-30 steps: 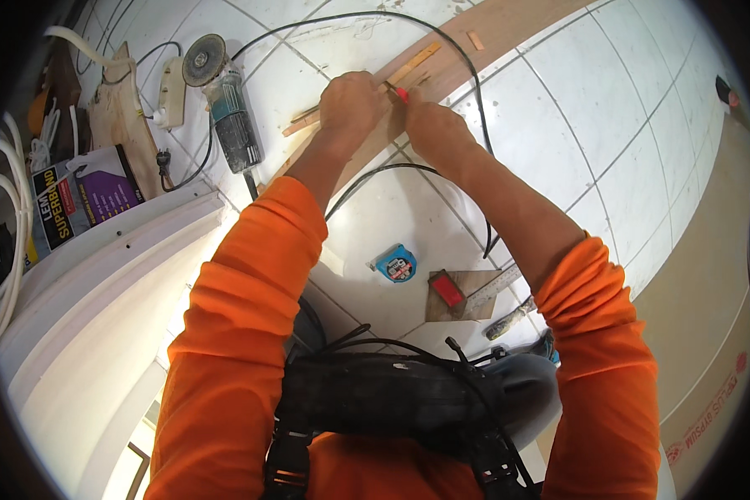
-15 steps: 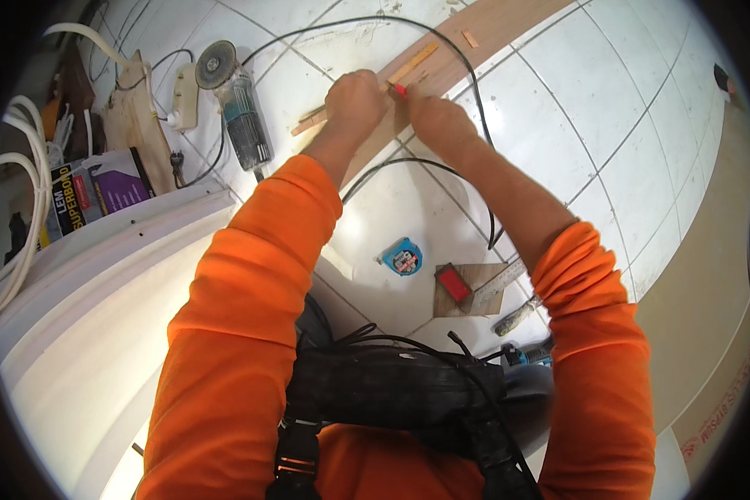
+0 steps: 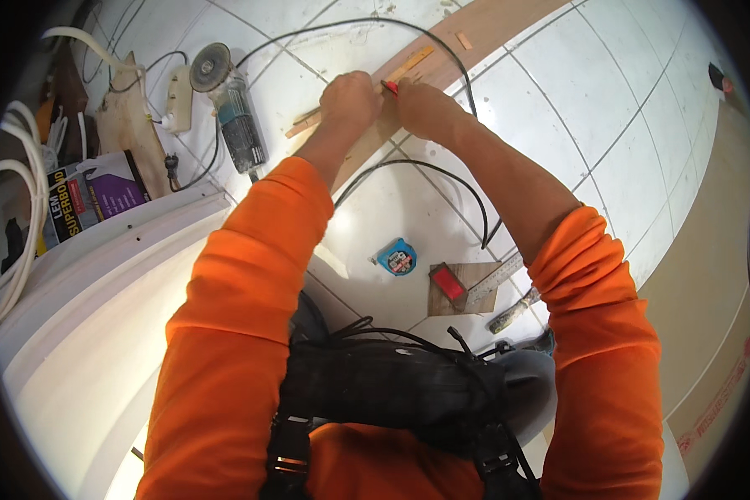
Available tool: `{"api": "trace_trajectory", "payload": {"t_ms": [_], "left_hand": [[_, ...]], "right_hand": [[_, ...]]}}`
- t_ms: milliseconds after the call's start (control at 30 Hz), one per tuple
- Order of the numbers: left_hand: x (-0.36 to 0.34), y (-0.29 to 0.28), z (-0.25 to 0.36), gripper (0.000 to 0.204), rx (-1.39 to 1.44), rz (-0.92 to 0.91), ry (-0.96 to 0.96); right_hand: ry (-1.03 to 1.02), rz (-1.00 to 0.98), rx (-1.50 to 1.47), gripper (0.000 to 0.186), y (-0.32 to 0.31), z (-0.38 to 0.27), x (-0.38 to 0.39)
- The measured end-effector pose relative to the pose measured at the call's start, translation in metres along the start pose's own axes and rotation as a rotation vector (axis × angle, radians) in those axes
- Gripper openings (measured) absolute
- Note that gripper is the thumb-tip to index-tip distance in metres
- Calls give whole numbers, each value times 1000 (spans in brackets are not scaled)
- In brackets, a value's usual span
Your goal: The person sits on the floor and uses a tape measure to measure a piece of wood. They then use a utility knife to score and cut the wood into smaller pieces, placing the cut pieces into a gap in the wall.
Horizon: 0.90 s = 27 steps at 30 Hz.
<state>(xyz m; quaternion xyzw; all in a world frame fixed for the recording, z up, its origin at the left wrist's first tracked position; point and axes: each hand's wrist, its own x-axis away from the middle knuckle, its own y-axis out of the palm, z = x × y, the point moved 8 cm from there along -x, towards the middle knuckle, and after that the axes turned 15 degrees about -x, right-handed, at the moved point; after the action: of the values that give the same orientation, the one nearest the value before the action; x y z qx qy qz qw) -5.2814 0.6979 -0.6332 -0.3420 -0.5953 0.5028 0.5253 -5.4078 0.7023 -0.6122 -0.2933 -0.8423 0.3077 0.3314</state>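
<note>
Indoor building or renovation site. White tiled floor [image 3: 550, 108] serves as work surface: angle grinder [image 3: 237, 125], blue tape measure [image 3: 397, 257], long wooden plank [image 3: 496, 25]. Large tan board [image 3: 692, 283] at right.

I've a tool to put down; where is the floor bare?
Bare tiles lie between the wooden plank and the tan board. Crowded: left, with grinder, power strip and package; also around the tape measure.

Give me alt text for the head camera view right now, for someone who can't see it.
A person's left hand and right hand are close together over a long wooden board on a white tiled floor, a small red item between them. An angle grinder lies to the left; a blue tape measure lies nearer the person.
</note>
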Motion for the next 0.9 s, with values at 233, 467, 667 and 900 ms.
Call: {"api": "trace_trajectory", "payload": {"t_ms": [233, 467, 667, 900], "left_hand": [[-6, 11, -1, 18, -33, -15, -74], [-4, 9, -7, 16, 20, 19, -71], [2, 5, -9, 16, 157, 35, -43], [3, 6, -10, 19, 79, 101, -2]], "right_hand": [[111, 184, -118, 23, 34, 49, 36], [9, 462, -236, 23, 1, 27, 24], [-124, 457, -148, 25, -9, 13, -11], [201, 364, -130, 31, -2, 41, 17]]}}
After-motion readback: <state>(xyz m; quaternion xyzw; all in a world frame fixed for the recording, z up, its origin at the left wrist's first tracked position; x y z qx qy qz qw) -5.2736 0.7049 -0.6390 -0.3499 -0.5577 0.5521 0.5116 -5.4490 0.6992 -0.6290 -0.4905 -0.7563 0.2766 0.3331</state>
